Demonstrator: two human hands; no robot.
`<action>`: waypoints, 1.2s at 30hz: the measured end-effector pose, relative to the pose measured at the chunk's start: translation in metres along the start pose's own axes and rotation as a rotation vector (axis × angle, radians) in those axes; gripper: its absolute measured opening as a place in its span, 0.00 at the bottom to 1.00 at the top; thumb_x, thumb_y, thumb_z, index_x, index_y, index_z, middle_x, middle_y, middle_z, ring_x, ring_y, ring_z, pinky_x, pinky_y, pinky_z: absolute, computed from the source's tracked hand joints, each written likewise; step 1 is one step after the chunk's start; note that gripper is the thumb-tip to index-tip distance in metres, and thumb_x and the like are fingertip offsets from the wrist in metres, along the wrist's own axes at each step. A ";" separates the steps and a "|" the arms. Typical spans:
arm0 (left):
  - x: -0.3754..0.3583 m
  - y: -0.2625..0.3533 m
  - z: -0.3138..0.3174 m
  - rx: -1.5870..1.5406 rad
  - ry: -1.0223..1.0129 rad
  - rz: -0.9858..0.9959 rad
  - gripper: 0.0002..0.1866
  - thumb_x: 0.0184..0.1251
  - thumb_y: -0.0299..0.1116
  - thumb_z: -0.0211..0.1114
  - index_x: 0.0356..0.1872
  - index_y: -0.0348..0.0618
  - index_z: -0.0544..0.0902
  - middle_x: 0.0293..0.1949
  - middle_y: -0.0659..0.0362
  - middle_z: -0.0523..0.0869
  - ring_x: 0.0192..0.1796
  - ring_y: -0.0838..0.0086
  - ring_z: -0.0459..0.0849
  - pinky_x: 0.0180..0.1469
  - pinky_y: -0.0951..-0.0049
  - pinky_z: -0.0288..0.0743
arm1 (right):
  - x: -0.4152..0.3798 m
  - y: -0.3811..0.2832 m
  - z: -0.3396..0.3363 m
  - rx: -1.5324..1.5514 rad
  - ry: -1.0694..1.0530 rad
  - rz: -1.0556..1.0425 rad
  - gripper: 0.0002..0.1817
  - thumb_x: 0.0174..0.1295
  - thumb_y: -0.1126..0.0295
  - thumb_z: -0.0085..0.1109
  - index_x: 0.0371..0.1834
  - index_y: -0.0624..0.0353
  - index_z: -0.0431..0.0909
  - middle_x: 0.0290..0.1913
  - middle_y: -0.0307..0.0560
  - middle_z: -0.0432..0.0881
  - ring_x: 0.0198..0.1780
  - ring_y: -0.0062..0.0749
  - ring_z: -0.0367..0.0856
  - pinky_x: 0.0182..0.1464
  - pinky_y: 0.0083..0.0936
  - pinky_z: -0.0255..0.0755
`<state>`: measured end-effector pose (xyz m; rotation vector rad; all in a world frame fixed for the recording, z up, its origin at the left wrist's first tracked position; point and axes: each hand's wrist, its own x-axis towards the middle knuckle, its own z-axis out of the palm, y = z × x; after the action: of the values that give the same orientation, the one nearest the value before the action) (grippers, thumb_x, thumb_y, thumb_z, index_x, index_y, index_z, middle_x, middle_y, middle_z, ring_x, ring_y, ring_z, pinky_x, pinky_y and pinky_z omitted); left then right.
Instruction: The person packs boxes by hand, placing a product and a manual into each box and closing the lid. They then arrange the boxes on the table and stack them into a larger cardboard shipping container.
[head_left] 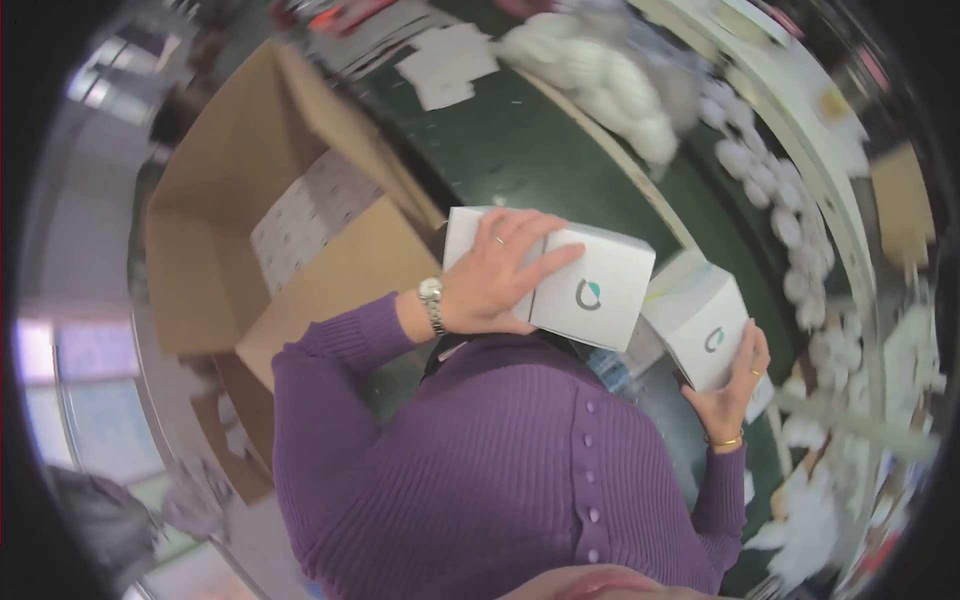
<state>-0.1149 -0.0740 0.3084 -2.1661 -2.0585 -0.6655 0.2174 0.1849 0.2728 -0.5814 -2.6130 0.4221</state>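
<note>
My left hand [505, 268], with a watch at the wrist, lies over white boxes [597, 290] side by side above the green table; its fingers and thumb grip them from the top. The nearer box face carries a grey and teal logo. To the right, my right hand [735, 385] holds another white box [700, 322] by its lower right side, thumb below and fingers along the edge. That box has the same logo and is tilted. A gap separates its top from the other boxes' right end.
A large open cardboard box [225, 220] at the left holds white boxes [310, 215] inside. White sheets [447, 65] lie on the green table [500, 150]. White bundled items [600, 80] and rounded white pieces [790, 220] are beyond a rail.
</note>
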 end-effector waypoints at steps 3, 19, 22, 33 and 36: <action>-0.067 0.009 -0.062 0.053 0.184 -0.336 0.55 0.44 0.59 0.80 0.76 0.51 0.66 0.70 0.47 0.69 0.69 0.50 0.69 0.68 0.46 0.60 | 0.052 -0.046 0.017 0.127 0.010 -0.167 0.66 0.44 0.48 0.82 0.84 0.62 0.52 0.76 0.61 0.61 0.76 0.53 0.58 0.74 0.52 0.59; -0.278 -0.298 -0.153 -0.076 0.680 -1.850 0.58 0.40 0.63 0.82 0.73 0.50 0.66 0.68 0.48 0.71 0.71 0.57 0.70 0.71 0.50 0.69 | 0.211 -0.323 0.157 0.351 -0.305 -0.402 0.69 0.40 0.39 0.82 0.83 0.56 0.54 0.75 0.56 0.62 0.75 0.48 0.59 0.74 0.49 0.58; -0.269 -0.375 -0.107 -0.116 0.590 -1.983 0.59 0.38 0.66 0.82 0.71 0.48 0.65 0.66 0.46 0.70 0.70 0.51 0.71 0.70 0.44 0.66 | 0.218 -0.359 0.158 0.351 -0.337 -0.339 0.69 0.41 0.41 0.83 0.84 0.58 0.53 0.74 0.58 0.61 0.75 0.49 0.58 0.75 0.49 0.56; -0.216 -0.507 0.018 -0.215 0.691 -2.261 0.64 0.48 0.58 0.82 0.79 0.52 0.47 0.77 0.37 0.51 0.73 0.46 0.65 0.73 0.45 0.58 | 0.241 -0.432 0.168 0.342 -0.430 -0.227 0.72 0.40 0.36 0.83 0.84 0.62 0.52 0.74 0.60 0.59 0.75 0.49 0.58 0.77 0.49 0.56; -0.234 -0.515 0.022 -0.333 0.580 -2.350 0.65 0.50 0.66 0.78 0.81 0.55 0.45 0.78 0.40 0.51 0.74 0.50 0.64 0.71 0.44 0.62 | 0.249 -0.457 0.177 0.373 -0.427 -0.249 0.70 0.41 0.39 0.83 0.84 0.62 0.52 0.73 0.60 0.59 0.74 0.50 0.59 0.76 0.51 0.57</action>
<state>-0.6083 -0.2360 0.0827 1.3961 -2.8409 -1.2095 -0.2199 -0.1313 0.3766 -0.0395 -2.8396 1.0134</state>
